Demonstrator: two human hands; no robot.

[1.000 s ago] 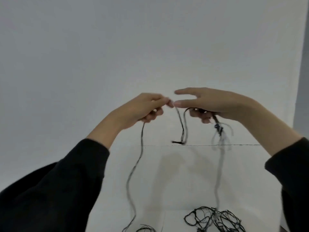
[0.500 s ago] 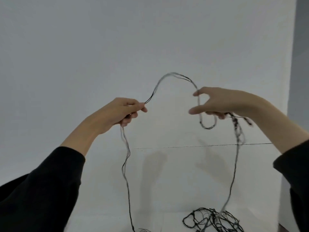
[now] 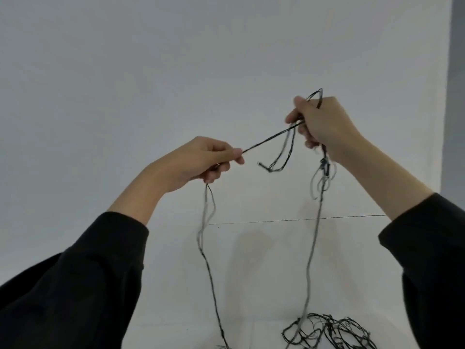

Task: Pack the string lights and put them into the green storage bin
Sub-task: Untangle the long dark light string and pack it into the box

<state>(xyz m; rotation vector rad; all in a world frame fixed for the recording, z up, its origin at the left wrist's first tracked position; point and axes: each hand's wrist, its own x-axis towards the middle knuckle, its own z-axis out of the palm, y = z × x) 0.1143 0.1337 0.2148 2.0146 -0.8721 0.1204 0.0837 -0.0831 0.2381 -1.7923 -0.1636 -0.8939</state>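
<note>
Plain white wall fills the background, and a thin dark seam is seen where it meets the white surface below. Both arms, in black sleeves, are raised in front of the wall.

The string lights are held in the air between the two hands. A short stretch of the dark wire is drawn taut and slanted, lower at the left hand and higher at the right hand. The wire is pinched between thumb and forefinger of the left hand, the other fingers being curled under. The right hand is closed round several turns of wire: a small loop is seen standing above the knuckles, and a longer loop hangs below the fingers.

From the left hand a strand drops to the bottom edge of the view. From under the right hand, past a small dark knot of wires with a bluish part, a blurred strand falls to a loose tangle of wire lying on the surface at the lower right.
</note>
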